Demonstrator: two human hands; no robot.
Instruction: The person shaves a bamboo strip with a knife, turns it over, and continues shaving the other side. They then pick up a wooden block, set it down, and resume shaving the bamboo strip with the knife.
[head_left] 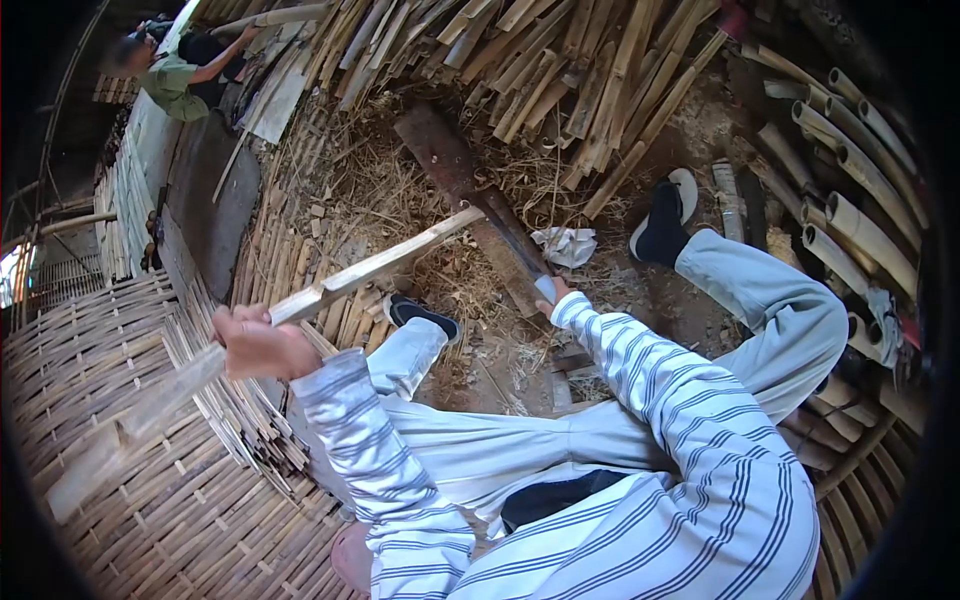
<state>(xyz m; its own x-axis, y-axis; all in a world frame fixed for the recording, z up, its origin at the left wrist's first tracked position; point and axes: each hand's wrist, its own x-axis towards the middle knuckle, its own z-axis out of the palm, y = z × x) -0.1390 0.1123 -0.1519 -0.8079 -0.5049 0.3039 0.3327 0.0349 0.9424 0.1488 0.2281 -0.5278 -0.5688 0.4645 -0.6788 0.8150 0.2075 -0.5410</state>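
Observation:
My left hand [262, 342] is closed around a long split bamboo piece [380, 264] that slants across the view. One end of the bamboo reaches toward the lower left, slightly blurred. Its other end meets the blade of a machete [512, 238] over a dark wooden plank [500, 262] on the ground. The machete's pale handle is wrapped by my right hand [562, 298], with the blade pointing up and away from me. Shavings surround the plank between my outstretched legs.
Split bamboo strips [560, 70] are heaped ahead, and cut bamboo poles [870, 230] are stacked at right. A woven bamboo panel [120, 400] lies at left. Crumpled white plastic [565, 246] sits near the plank. Another person [175, 85] handles bamboo at upper left.

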